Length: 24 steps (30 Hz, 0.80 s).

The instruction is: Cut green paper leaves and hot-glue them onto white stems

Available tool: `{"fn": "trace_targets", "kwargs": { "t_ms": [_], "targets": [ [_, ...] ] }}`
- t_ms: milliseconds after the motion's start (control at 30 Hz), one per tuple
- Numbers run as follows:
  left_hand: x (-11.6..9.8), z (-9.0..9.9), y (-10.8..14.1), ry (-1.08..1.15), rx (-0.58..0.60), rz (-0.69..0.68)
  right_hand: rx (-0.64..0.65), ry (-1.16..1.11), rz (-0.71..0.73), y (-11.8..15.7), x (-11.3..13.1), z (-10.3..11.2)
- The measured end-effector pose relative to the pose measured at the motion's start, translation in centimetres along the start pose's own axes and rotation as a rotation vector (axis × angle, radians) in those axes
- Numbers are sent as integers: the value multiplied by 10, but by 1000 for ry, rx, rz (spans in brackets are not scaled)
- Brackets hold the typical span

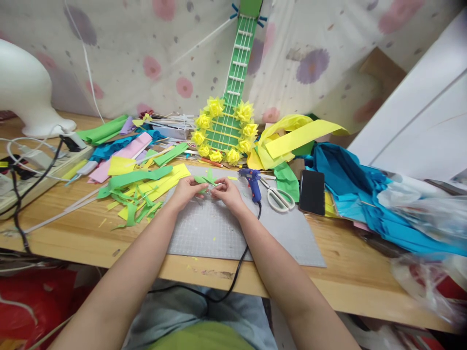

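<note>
Over the grey cutting mat (204, 233), my left hand (188, 191) is closed on small green paper pieces (205, 180). Close beside it on the right, my right hand (226, 190) has its fingers pinched together at a thin light stem that reaches the green paper. The fingertips nearly meet. Behind them stands a green paper guitar (224, 129) ringed with yellow paper flowers. A blue glue gun (251, 183) rests just right of my right hand, with scissors (280, 199) beyond it.
Cut green and yellow paper strips (146, 187) are heaped on the left. A black phone (312, 192) and blue paper (346, 180) lie to the right. The glue gun's black cord (239, 270) runs over the table's front edge. A white foam head (27, 87) stands at the back left.
</note>
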<state>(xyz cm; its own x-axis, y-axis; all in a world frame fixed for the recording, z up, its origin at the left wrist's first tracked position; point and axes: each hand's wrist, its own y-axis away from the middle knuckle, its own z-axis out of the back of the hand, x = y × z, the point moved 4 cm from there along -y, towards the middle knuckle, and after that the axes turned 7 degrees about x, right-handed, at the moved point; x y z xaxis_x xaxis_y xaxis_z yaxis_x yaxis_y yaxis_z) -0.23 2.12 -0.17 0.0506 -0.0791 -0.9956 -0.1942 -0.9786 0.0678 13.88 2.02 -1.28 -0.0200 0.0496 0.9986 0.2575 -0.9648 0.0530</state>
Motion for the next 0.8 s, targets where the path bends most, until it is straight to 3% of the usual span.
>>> {"fn": "trace_targets", "kwargs": {
  "t_ms": [333,633,800],
  "targets": [
    [-8,-3,4,122,-3,41,63,-7,46,2,3,1],
    [-5,3,2,111,-119,76,96,57,64,4,5,-1],
    [-4,3,1,104,-101,22,105,130,89,3,3,-1]
  ]
}}
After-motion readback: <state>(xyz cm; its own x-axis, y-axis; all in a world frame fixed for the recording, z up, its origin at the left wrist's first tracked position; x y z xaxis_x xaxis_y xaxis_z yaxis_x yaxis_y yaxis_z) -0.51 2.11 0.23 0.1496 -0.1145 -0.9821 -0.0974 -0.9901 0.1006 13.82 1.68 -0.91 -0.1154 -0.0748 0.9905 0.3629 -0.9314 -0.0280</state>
